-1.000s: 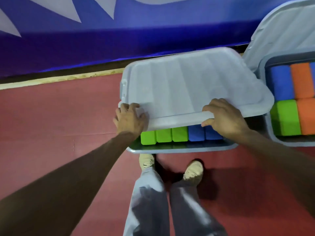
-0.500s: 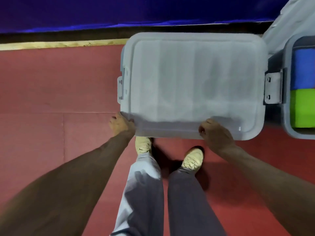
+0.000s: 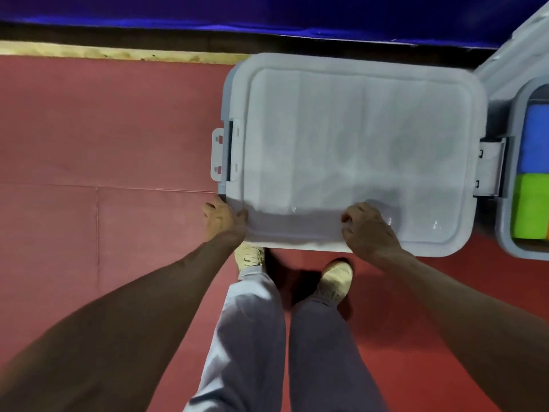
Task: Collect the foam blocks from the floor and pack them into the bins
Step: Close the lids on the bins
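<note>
Head view: a grey bin [image 3: 226, 93] stands on the red floor [image 3: 104, 129] at its far edge, close to the yellowish strip [image 3: 118, 52] below the blue wall padding [image 3: 267, 10]. A pale lid [image 3: 356, 150] lies flat over the bin and covers it wholly, so its contents cannot be made out. The left hand [image 3: 224, 218] clasps the lid's near-left corner, thumb against the rim and fingers curled down the side. The right hand [image 3: 370, 230] sits on the lid's near edge toward the middle, knuckles bent and fingertips pressing on the top surface; its thumb is hidden. A white latch [image 3: 218, 154] sticks out from the bin's left side, flipped away from the lid, and another latch [image 3: 490, 168] stands out on the right side.

Just beside it, at the right edge of the view, is a second bin [image 3: 505, 233], uncovered, with its own lid [image 3: 511, 55] leaning upright behind it. Inside it a blue foam block [image 3: 537, 138] lies farther away and a green foam block [image 3: 531, 206] nearer, touching each other.

The person's two light shoes [image 3: 249, 257] are planted on the floor right at the covered bin's near side.
</note>
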